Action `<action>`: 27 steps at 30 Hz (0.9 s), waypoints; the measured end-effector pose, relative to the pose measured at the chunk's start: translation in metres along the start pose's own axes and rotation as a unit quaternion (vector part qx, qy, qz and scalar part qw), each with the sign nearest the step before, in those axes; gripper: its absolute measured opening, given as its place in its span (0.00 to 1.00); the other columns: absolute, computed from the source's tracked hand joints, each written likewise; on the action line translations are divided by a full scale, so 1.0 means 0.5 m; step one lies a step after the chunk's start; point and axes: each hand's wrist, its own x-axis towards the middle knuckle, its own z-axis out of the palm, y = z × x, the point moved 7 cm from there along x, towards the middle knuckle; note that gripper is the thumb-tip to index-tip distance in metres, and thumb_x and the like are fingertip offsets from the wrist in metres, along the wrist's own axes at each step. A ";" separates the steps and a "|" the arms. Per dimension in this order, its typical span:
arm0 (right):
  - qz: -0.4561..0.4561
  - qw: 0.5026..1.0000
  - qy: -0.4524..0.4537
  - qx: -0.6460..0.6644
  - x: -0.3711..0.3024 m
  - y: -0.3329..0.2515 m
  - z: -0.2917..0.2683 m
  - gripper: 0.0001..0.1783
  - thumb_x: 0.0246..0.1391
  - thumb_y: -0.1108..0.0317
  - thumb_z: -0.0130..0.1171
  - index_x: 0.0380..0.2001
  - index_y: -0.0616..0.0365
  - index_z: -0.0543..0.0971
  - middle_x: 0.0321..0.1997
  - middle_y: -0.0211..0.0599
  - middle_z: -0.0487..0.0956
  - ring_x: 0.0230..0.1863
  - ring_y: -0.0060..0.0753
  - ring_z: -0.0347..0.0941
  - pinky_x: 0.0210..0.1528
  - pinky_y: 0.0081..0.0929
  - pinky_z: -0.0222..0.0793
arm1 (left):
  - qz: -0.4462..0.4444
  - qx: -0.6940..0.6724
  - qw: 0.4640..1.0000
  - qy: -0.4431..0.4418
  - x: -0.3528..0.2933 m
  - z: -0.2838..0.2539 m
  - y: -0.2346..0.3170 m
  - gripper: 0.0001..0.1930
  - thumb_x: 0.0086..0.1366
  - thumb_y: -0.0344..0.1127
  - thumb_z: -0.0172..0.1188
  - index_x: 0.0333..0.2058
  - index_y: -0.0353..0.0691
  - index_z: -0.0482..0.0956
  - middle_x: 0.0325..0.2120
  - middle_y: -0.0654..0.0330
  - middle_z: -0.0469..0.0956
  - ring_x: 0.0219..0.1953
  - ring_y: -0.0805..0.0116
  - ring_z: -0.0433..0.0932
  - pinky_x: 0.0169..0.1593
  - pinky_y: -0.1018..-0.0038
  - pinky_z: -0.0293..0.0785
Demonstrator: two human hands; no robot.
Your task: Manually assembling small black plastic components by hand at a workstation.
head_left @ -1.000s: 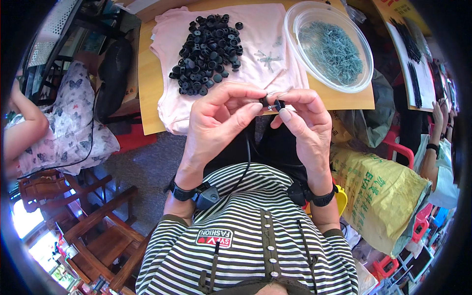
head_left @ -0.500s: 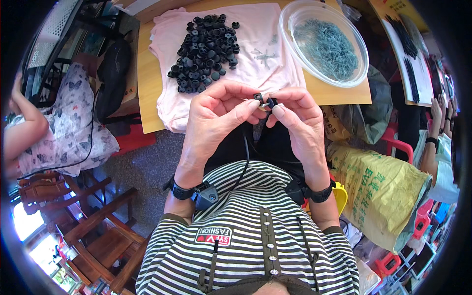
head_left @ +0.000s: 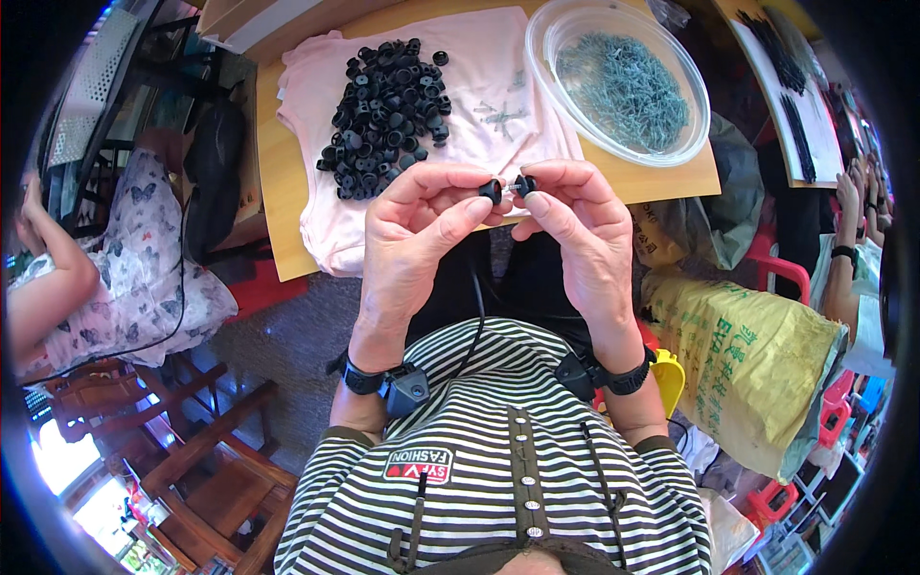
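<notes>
In front of my chest, both hands are raised close together near the table's front edge. My left hand point(head_left: 426, 216) pinches a small black round cap point(head_left: 491, 191) between thumb and fingers. My right hand point(head_left: 575, 211) pinches another small black plastic piece point(head_left: 523, 185), from which a short silvery shank, like a screw's, points toward the cap. The two pieces face each other, and I cannot tell whether the shank touches the cap. Behind my hands, a heap of black caps point(head_left: 388, 115) lies on a pink cloth point(head_left: 321, 225), with a few loose screws point(head_left: 500, 117) to its right.
A clear round tub point(head_left: 628, 153) full of silvery screws point(head_left: 628, 91) stands at the table's right. To the right below lies a yellow woven sack point(head_left: 738, 364). Wooden chairs point(head_left: 211, 484) are at the lower left. Other people sit at both sides.
My hands have turned the two black pieces to face each other, and the shank now shows between them. The view has shifted slightly, so the table things appear a little further left.
</notes>
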 end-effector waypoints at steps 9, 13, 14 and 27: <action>-0.084 0.986 0.020 -0.140 -0.001 -0.028 0.019 0.10 0.57 0.78 0.59 0.43 0.67 0.78 0.43 0.35 0.78 0.41 0.22 0.79 0.41 0.15 0.76 | -0.018 -0.022 0.999 0.016 0.007 -0.017 -0.015 0.13 0.64 0.24 0.58 0.47 0.30 0.74 0.41 0.50 0.80 0.43 0.65 0.82 0.50 0.70 0.79; -0.145 0.967 0.011 -0.208 -0.003 -0.058 0.045 0.11 0.54 0.80 0.60 0.42 0.66 0.78 0.41 0.37 0.79 0.39 0.23 0.80 0.38 0.15 0.78 | -0.010 -0.076 0.997 -0.004 0.010 -0.018 -0.020 0.13 0.66 0.28 0.57 0.48 0.30 0.74 0.41 0.52 0.80 0.41 0.67 0.81 0.49 0.71 0.79; -0.174 0.957 0.005 -0.234 -0.005 -0.067 0.052 0.12 0.53 0.81 0.61 0.42 0.66 0.79 0.40 0.38 0.79 0.38 0.23 0.80 0.37 0.16 0.79 | -0.006 -0.099 0.995 -0.008 0.009 -0.021 -0.022 0.13 0.66 0.29 0.57 0.48 0.30 0.74 0.40 0.53 0.80 0.40 0.68 0.81 0.49 0.71 0.79; -0.283 0.866 0.011 -0.412 -0.011 -0.091 0.065 0.14 0.46 0.79 0.64 0.39 0.61 0.79 0.36 0.35 0.80 0.31 0.27 0.78 0.30 0.20 0.75 | 0.003 -0.082 0.997 0.008 0.012 -0.026 -0.027 0.13 0.64 0.26 0.59 0.47 0.30 0.75 0.40 0.53 0.80 0.40 0.67 0.81 0.45 0.71 0.82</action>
